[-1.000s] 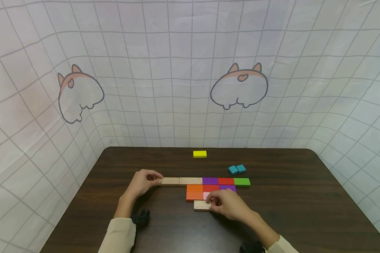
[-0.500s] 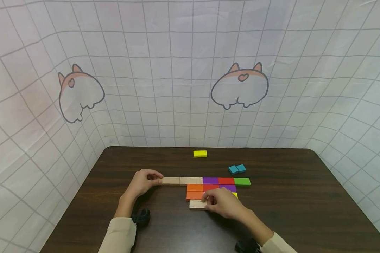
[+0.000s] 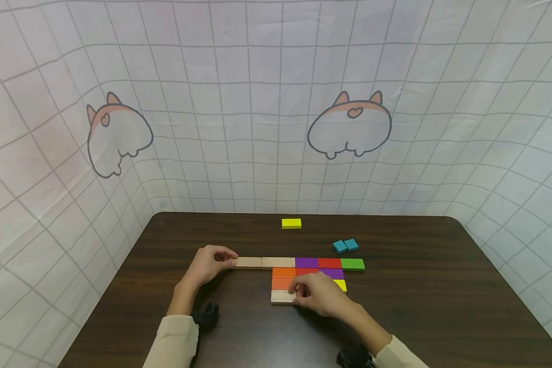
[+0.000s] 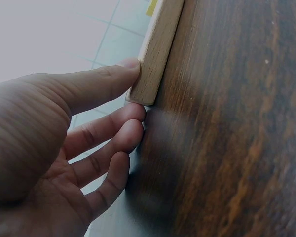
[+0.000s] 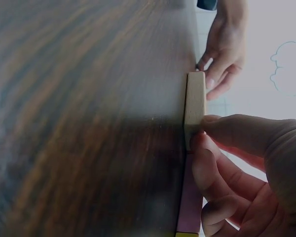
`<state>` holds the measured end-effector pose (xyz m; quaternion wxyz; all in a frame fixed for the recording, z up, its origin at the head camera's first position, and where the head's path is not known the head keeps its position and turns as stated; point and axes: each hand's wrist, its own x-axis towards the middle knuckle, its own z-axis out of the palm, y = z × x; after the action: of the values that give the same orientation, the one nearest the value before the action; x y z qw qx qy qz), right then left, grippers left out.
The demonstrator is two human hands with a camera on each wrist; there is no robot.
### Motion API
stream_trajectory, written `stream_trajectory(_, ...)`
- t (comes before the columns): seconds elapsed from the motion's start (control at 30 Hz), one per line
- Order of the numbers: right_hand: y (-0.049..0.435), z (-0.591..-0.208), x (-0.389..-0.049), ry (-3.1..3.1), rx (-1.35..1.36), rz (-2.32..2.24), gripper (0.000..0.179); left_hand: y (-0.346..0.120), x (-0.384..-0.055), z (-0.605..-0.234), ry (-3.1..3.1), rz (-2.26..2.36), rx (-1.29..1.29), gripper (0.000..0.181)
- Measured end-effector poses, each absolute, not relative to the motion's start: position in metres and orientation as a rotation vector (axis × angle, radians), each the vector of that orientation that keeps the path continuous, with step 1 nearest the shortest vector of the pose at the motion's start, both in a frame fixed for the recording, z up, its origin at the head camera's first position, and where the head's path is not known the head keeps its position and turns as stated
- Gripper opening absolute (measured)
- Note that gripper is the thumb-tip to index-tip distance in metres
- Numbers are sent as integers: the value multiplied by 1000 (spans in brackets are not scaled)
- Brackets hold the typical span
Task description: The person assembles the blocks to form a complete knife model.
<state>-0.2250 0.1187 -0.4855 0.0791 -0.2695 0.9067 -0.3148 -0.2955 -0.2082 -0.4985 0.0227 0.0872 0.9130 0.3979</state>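
Observation:
In the head view a plain wooden block (image 3: 282, 296) lies flat against the near side of an orange block (image 3: 282, 283). My right hand (image 3: 322, 295) pinches its right end. At the left end of the back row, my left hand (image 3: 207, 266) holds another wooden block (image 3: 247, 263) by its end; the left wrist view shows the thumb pressed on that block (image 4: 150, 69). A second wooden block (image 3: 278, 262), then purple (image 3: 306, 262), red (image 3: 329, 262) and green (image 3: 352, 265) ones continue the row. My right hand partly covers the middle rows; the right wrist view shows a pinkish block (image 5: 190, 202) there.
A yellow block (image 3: 291, 223) lies apart near the table's back edge. Two small blue blocks (image 3: 345, 246) sit side by side behind the green one. A gridded white curtain (image 3: 239, 153) stands around the back and sides of the dark table (image 3: 441, 296).
My right hand has slid its wooden block leftwards and slightly back, so its left end now lines up with the orange blocks. A yellow block's corner has come into view. My left hand keeps its place.

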Motion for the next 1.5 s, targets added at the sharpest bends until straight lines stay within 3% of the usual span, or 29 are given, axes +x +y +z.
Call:
stream_trajectory(0.57,121,-481,-228,2700,-812,-953,11,-207,-296,-499,2825,1241,269,10)
stream_trajectory(0.87,137,-459,-256,2644,-928,-977,16,-207,-297,-500,2824,1238,262,10)
stream_trajectory(1.1,151,-450,-295,2602,-874,-1105,27,-208,-297,-501,2818,1246,263,10)
stream_trajectory(1.33,155,-457,-334,2553,-667,-1280,55,-208,-297,-500,2819,1244,257,9)
stream_trajectory(1.5,154,-465,-354,2515,-524,-1345,66,-208,-296,-500,2819,1245,249,9)
